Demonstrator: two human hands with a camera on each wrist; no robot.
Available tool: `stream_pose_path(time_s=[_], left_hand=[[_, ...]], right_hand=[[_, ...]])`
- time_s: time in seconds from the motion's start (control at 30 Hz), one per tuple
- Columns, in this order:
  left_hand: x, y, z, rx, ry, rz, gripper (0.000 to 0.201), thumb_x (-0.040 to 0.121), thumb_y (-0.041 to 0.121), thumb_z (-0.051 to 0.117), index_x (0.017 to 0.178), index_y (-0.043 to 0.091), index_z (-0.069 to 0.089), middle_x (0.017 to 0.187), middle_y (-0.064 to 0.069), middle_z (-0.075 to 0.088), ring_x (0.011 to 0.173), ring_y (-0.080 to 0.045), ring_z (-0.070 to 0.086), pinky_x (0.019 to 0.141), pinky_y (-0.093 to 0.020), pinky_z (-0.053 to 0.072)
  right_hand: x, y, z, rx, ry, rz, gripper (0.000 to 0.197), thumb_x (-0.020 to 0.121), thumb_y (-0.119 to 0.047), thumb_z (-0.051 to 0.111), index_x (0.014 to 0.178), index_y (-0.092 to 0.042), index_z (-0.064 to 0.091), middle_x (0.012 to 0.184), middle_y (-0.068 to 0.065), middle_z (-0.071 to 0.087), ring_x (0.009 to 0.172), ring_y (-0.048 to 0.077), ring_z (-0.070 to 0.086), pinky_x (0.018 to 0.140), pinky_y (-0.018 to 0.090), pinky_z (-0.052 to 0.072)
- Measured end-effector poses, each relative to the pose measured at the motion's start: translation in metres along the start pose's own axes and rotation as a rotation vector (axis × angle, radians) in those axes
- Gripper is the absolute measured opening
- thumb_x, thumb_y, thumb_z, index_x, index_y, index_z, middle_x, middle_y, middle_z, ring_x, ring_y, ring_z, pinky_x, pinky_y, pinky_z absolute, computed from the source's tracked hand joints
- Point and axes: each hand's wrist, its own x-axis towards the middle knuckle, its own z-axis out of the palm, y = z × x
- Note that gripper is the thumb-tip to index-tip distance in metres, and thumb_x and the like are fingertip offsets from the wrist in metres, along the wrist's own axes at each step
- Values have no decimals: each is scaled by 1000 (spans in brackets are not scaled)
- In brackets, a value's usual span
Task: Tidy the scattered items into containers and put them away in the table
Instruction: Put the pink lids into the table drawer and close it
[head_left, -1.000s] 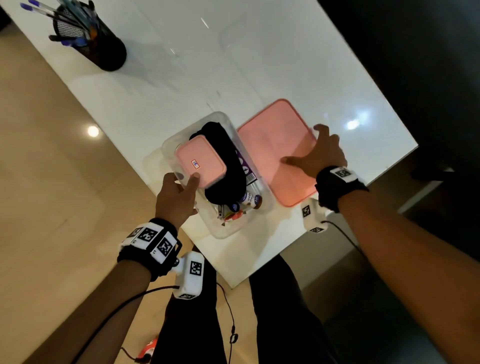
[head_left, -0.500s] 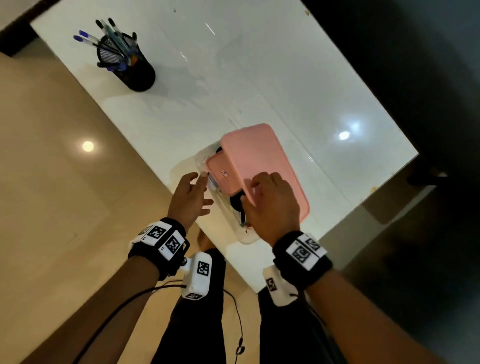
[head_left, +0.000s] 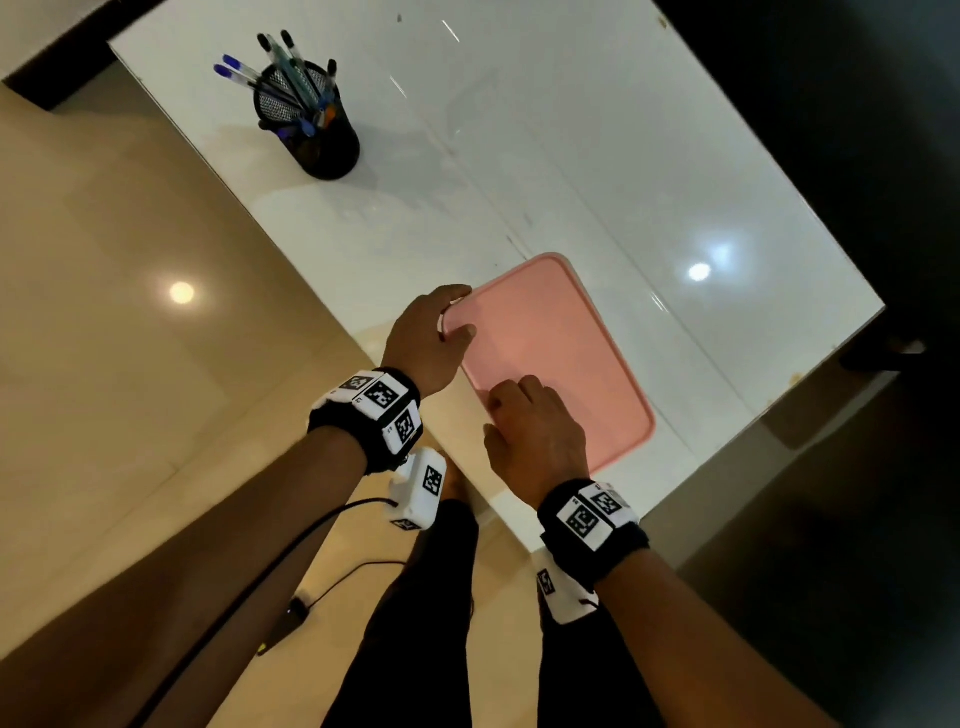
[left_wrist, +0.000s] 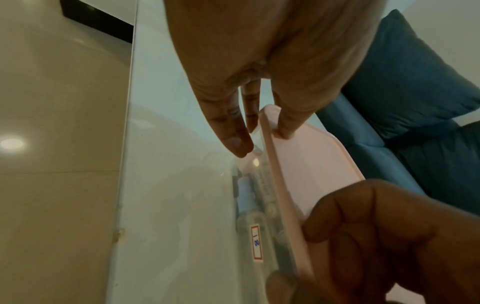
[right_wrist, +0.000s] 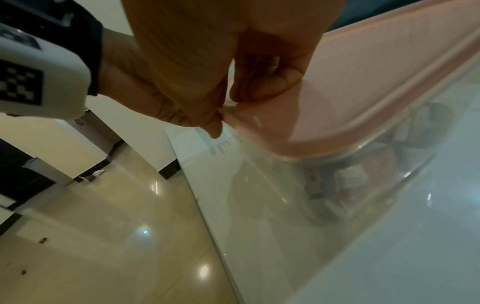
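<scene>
A pink lid (head_left: 556, 353) lies on top of the clear container (right_wrist: 369, 185) near the white table's front edge, hiding the contents from the head view. My left hand (head_left: 454, 322) pinches the lid's far-left corner, thumb on top and fingers down the side (left_wrist: 233, 131). My right hand (head_left: 498, 410) grips the lid's near-left edge with curled fingers, the thumb (right_wrist: 215, 125) at the rim. Through the clear wall I see a small bottle with a red-bordered label (left_wrist: 255, 244) and other blurred items.
A black mesh pen holder (head_left: 317, 130) with several pens stands at the far left of the white glossy table (head_left: 571, 156). The table's left edge borders a beige tiled floor (head_left: 130, 312). A dark blue cushion (left_wrist: 415, 82) lies beyond the table.
The right hand carried the pink lid from the table beside the container onto the container. The left hand moved from the small pink box inside up to the lid's corner.
</scene>
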Motion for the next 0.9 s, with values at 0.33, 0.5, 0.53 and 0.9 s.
stream_pose_path(time_s=[0.33, 0.5, 0.53, 0.9], left_hand=[[12, -4, -3, 92, 16, 68, 44, 87, 27, 67, 129, 27, 56, 113, -4, 60, 104, -20, 57, 92, -38, 49], [20, 4, -9, 187, -3, 86, 44, 85, 26, 69, 128, 26, 59, 108, -2, 61, 101, -16, 55, 90, -24, 38], [22, 6, -11, 193, -18, 79, 44, 84, 27, 71, 126, 27, 60, 106, -1, 62, 99, -16, 57, 91, -26, 41], [46, 24, -36, -2, -253, -88, 34, 79, 8, 77, 111, 14, 71, 84, -5, 65, 79, -24, 66, 66, -28, 60]], right_hand=[[25, 28, -26, -143, 25, 210, 127, 52, -87, 63, 151, -43, -3, 162, 10, -10, 148, 39, -9, 114, 65, 6], [35, 34, -29, -144, -76, 242, 135, 50, -89, 61, 150, -39, -14, 159, 7, -25, 146, 39, -19, 114, 66, 1], [35, 33, -29, -140, -85, 246, 135, 50, -88, 63, 150, -39, -14, 159, 6, -26, 145, 39, -20, 114, 67, 1], [58, 12, -46, -144, -278, 349, 151, 46, -69, 83, 143, -40, -29, 151, 10, -39, 140, 53, -19, 106, 77, 8]])
